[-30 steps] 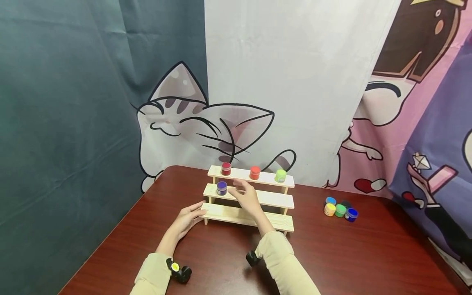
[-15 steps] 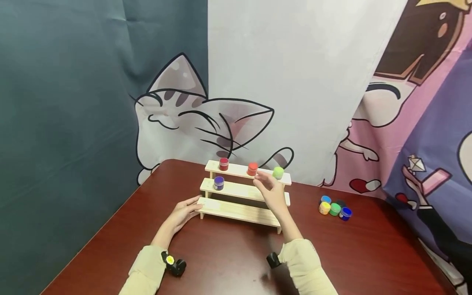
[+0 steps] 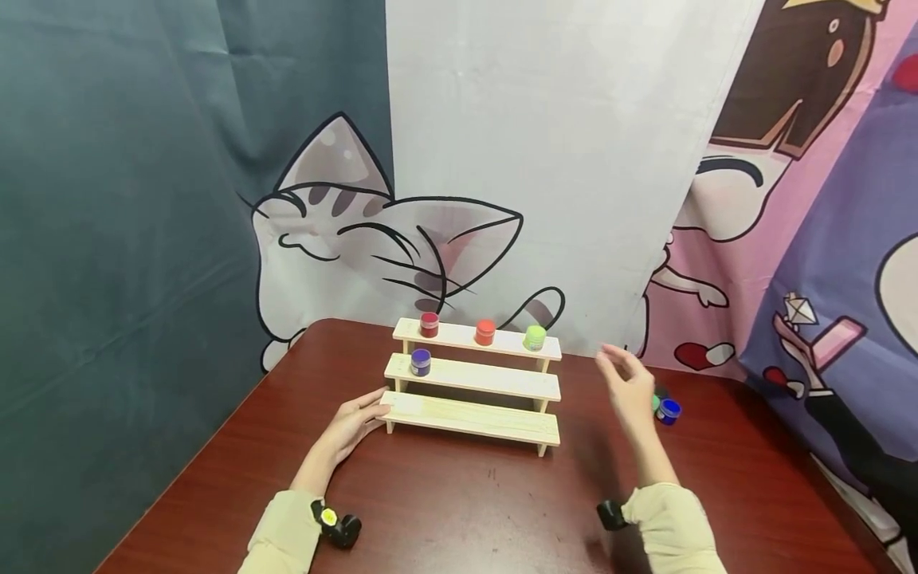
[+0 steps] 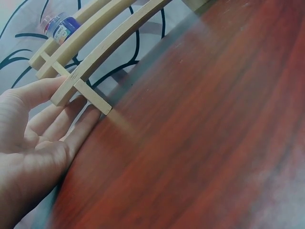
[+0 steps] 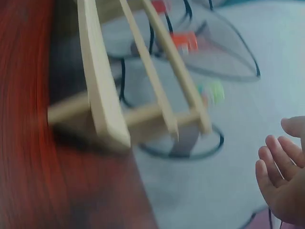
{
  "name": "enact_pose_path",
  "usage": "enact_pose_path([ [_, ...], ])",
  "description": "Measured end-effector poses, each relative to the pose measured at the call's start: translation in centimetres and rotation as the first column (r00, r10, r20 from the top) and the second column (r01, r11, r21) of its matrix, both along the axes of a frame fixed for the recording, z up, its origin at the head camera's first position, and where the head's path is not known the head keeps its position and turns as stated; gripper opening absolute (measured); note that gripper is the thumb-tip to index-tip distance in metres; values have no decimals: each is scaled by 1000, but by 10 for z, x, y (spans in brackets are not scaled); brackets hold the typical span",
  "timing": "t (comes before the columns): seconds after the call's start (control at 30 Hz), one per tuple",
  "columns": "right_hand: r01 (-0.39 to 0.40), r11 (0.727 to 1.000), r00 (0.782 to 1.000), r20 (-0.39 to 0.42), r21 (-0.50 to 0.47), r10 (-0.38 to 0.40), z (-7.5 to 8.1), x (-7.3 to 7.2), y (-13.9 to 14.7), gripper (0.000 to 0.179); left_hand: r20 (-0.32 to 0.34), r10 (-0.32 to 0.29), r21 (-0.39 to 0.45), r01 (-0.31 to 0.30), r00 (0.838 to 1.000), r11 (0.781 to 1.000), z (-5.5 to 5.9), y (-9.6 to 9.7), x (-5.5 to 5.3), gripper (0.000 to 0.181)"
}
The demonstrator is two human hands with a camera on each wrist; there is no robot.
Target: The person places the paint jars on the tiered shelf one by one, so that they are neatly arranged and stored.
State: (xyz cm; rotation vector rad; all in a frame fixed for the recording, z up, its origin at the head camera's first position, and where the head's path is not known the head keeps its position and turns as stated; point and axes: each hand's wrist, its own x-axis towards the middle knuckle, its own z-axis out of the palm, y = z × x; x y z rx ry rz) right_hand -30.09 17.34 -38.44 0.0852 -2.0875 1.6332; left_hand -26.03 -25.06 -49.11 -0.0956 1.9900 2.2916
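Note:
A three-tier wooden display stand point(image 3: 469, 416) stands on the table. My left hand point(image 3: 353, 426) holds the left end of its lowest step; in the left wrist view the thumb point(image 4: 45, 90) lies against the step and the other fingers are under it. On the top step are a dark red paint jar point(image 3: 429, 324), an orange-red paint jar point(image 3: 484, 332) and a light green paint jar point(image 3: 535, 338). A purple paint jar point(image 3: 420, 363) sits at the left of the middle step. My right hand point(image 3: 631, 391) is in the air right of the stand, fingers loosely bent, holding nothing.
A dark blue paint jar point(image 3: 668, 411) stands on the red-brown table point(image 3: 459, 510), right of the stand. A green jar point(image 3: 656, 403) beside it is mostly hidden behind my right hand. Printed cloth point(image 3: 574, 159) hangs behind the table.
My right hand has moved right, from beside the purple jar on the middle step, past the stand, to in front of the loose jars. My left hand stays at the stand's left end.

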Motion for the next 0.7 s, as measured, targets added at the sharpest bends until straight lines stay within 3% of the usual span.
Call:
enact_pose_path([
  [0.2,132,991,990,46,-17,-131,-14,-12,48,27,-16,-9,9,10,1000,1000,-1,-1,2,62],
  [0.33,191,980,974,135,-54,-183,-20,-18,76,15,-11,-3,6,3,1000,1000,-3,1,3,62],
  [0.43,243,970,949,209,-8,-236,-23,-22,92,22,2,12,2,-12,1000,1000,-4,2,3,61],
  [0.53,280,954,914,276,102,-298,-26,-27,105,38,3,22,4,-22,1000,1000,-4,2,2,61],
  [0.6,285,945,888,328,158,-323,-27,-30,112,44,0,19,3,-19,1000,1000,-4,1,2,61],
  [0.7,255,949,867,391,184,-309,-30,-34,121,48,-5,17,2,-17,1000,1000,-2,1,1,62],
])
